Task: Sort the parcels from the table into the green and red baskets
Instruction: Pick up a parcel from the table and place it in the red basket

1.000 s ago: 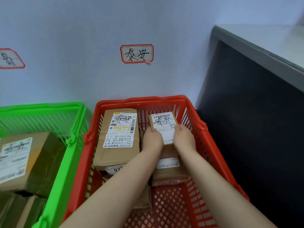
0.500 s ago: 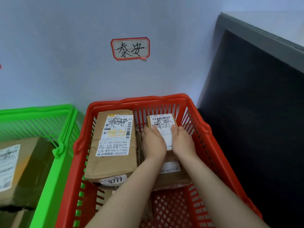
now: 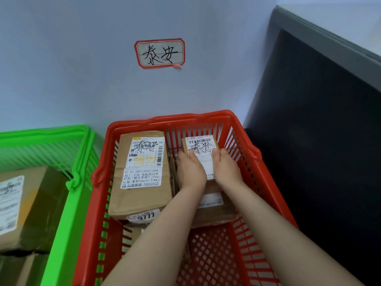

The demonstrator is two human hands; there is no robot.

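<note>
Left hand [image 3: 190, 172]: I see it grip the left edge of the small parcel [image 3: 203, 159], thumb on the top label.
Right hand [image 3: 226, 168]: it grips the right edge the same way, thumb on top.
Small parcel: held flat between both hands at the far right of the red basket [image 3: 185, 118], label up. It sits on or just above a lower parcel [image 3: 214, 211]; I cannot tell if its weight is down.
Neighbour: a large parcel [image 3: 142, 174] lies just to the left in the same basket, label up.
Wall tag [image 3: 159, 53]: its handwritten characters look the same as those on the small parcel, so I judge this the correct basket.
Green basket [image 3: 61, 223]: stands beside the red one on the left and holds a brown box [image 3: 31, 203].
Counter [image 3: 340, 17]: far right; from here I see no parcels on it.
Step in hand: placing, close to done by my reading.
Next move: settle the parcel flat on the lower one, let go with both hands, lift them clear of the rim, then turn to the counter.
</note>
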